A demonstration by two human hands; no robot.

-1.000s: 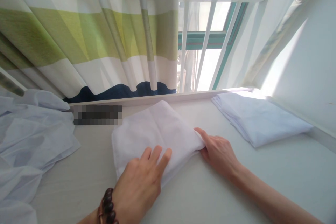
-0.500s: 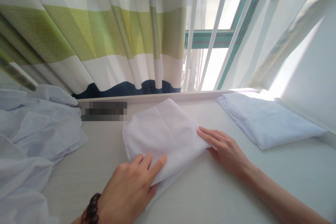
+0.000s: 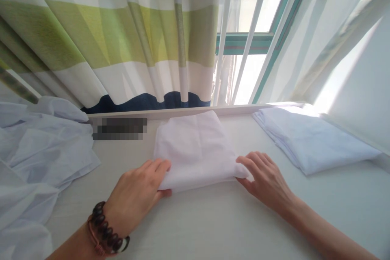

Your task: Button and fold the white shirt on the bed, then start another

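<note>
A folded white cloth [image 3: 198, 150] lies square on the pale table [image 3: 213, 219], its far edge against the white ledge. My left hand [image 3: 137, 195], with a dark bead bracelet on the wrist, pinches the cloth's near left corner, fingers on top and thumb underneath. My right hand [image 3: 266, 178] grips the near right corner, fingers curled over the cloth's edge.
A stack of folded white cloths [image 3: 313, 138] sits at the back right by the wall. A heap of loose pale cloth [image 3: 39, 150] covers the left side. Behind the ledge [image 3: 195, 110] hang a striped curtain [image 3: 122, 40] and white window bars [image 3: 243, 48].
The cloth has been turned from skewed to square with the ledge. My left hand slid from the cloth's top to its near left corner, and my right hand moved to the near right corner.
</note>
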